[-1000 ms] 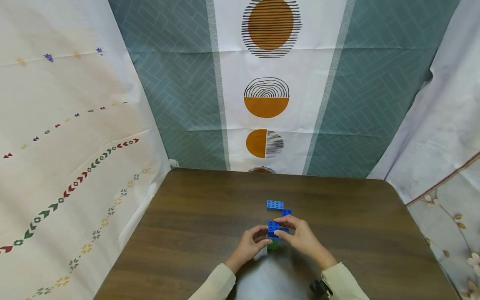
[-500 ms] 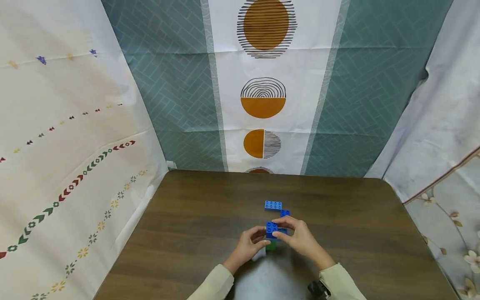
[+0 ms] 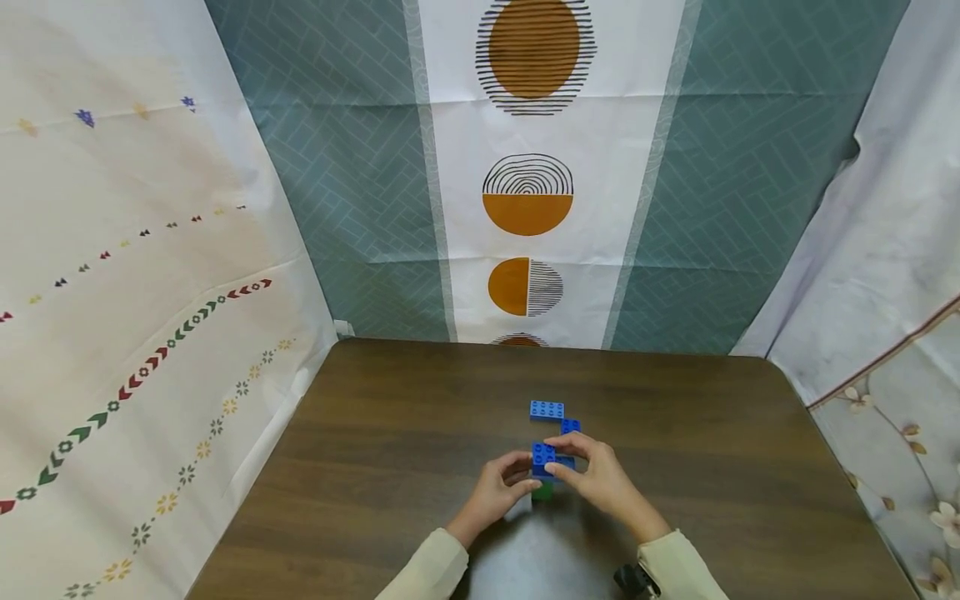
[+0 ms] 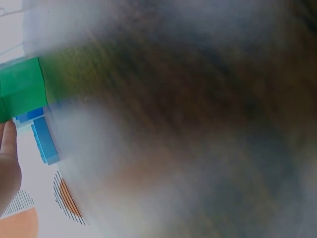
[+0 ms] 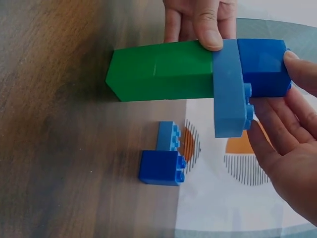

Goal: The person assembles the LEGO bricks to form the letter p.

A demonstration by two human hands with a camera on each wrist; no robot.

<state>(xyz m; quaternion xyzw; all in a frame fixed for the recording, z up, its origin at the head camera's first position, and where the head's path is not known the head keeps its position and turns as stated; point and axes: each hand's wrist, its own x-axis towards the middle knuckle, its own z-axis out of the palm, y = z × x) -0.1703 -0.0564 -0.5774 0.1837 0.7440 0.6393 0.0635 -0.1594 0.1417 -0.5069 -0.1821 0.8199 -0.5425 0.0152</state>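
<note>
A stack of toy building bricks stands on the table: green bricks [image 5: 163, 72] at the bottom, a light blue long brick [image 5: 228, 89] across them, and a dark blue square brick [image 3: 543, 459] on top. My right hand [image 3: 600, 479] pinches the dark blue brick, its thumb at the top edge and its fingers along the far side. From the left, my left hand [image 3: 498, 487] holds the stack, the thumb pressing where green meets light blue in the right wrist view. The left wrist view has only the green side [image 4: 22, 87] and part of a hand [image 4: 7, 168] at its edge.
Behind the stack lie a loose light blue brick [image 3: 547, 409] and a loose dark blue square brick [image 3: 570, 425], close together. The brown wooden table [image 3: 420, 392] ends at a patterned cloth [image 3: 375, 208], with white cloths hanging at both sides.
</note>
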